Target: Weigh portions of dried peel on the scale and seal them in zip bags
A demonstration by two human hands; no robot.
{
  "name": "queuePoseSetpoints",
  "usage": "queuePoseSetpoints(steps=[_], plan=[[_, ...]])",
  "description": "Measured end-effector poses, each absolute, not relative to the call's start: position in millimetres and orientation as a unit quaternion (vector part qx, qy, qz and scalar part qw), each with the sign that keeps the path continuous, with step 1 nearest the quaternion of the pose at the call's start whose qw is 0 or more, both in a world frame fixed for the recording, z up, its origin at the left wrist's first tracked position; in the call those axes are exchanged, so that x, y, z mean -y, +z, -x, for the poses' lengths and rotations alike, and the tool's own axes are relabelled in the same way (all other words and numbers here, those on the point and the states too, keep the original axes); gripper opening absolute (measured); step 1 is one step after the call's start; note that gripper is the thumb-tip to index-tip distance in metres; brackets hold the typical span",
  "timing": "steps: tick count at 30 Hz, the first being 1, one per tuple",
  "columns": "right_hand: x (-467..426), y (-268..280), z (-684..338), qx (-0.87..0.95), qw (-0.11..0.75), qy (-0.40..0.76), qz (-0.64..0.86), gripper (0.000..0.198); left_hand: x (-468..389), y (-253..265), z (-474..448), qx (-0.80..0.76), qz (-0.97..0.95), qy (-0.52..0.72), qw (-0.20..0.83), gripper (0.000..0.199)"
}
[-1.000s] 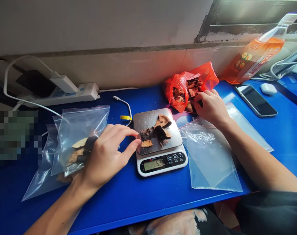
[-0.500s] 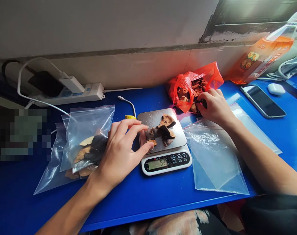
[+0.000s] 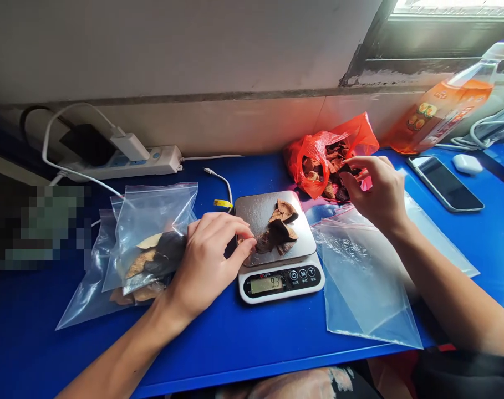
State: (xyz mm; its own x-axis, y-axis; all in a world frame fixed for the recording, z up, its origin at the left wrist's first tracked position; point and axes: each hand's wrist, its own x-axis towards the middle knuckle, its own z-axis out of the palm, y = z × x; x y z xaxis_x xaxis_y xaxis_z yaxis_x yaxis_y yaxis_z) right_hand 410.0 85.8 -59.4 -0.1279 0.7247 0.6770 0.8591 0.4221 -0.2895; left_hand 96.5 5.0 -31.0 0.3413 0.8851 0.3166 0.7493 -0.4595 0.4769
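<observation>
A white digital scale (image 3: pixel 281 285) reading 9.3 carries several curled, dried brown husk pieces (image 3: pixel 283 233) on its metal plate. At the plate's left edge is my left hand (image 3: pixel 208 257), thumb and fingers closed on what looks like a small husk piece, mostly covered by the fingers. Behind the scale to the right sits a red plastic bag (image 3: pixel 305 160), its mouth open and full of similar brown pieces (image 3: pixel 335 158). My right hand (image 3: pixel 378 191) is at the bag's right side, pinching a dark husk piece between thumb and fingertips.
Zip bags with husk pieces (image 3: pixel 152 238) lie on the left; other clear zip bags (image 3: pixel 364 282) lie flat on the right. A power strip (image 3: pixel 160 160), a white cable (image 3: pixel 222 177), a phone (image 3: pixel 445 183), an earbud case (image 3: pixel 467 164) and an orange-labelled bottle (image 3: pixel 447 108) stand around.
My left fingers have closed, and the small piece near the thumb has left its spot on the plate. My right hand has lifted slightly and shifted right at the bag. The reading stays 9.3.
</observation>
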Motion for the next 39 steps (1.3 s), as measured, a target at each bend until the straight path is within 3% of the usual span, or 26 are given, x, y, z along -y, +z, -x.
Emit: queuePoseSetpoints(steps=[8, 12, 16, 24, 28, 35, 39], plan=[[-64.9, -45.3, -379.9, 0.759, 0.407, -0.017, 0.509, 0.008, -7.1, -39.6, -99.5, -0.503, -0.817, 0.249, 0.136, 0.017], [-54.2, -40.3, -368.1, 0.781, 0.437, 0.028, 0.446, 0.009, -6.3, -39.6, -102.5, -0.496, -0.806, 0.289, 0.143, 0.005], [-51.3, -40.7, -365.7, 0.768, 0.457, 0.063, 0.445, 0.007, -4.3, -34.1, -97.6, -0.514, -0.767, 0.346, 0.169, 0.008], [-39.6, -44.8, -356.5, 0.699, 0.467, 0.27, 0.47, 0.022, -14.0, -28.4, -70.1, -0.572, -0.691, 0.346, 0.275, 0.021], [-36.4, -44.8, -352.7, 0.69, 0.472, 0.291, 0.466, 0.019, -18.0, -22.4, -64.5, -0.523, -0.743, 0.299, 0.293, 0.021], [-24.4, -35.1, -346.7, 0.649, 0.5, 0.357, 0.449, 0.012, -10.1, -17.8, -69.3, -0.529, -0.716, 0.344, 0.299, 0.018], [-2.1, -15.5, -338.9, 0.735, 0.443, 0.348, 0.376, 0.01, 5.5, -12.0, -78.8, -0.529, -0.707, 0.334, 0.33, 0.013]])
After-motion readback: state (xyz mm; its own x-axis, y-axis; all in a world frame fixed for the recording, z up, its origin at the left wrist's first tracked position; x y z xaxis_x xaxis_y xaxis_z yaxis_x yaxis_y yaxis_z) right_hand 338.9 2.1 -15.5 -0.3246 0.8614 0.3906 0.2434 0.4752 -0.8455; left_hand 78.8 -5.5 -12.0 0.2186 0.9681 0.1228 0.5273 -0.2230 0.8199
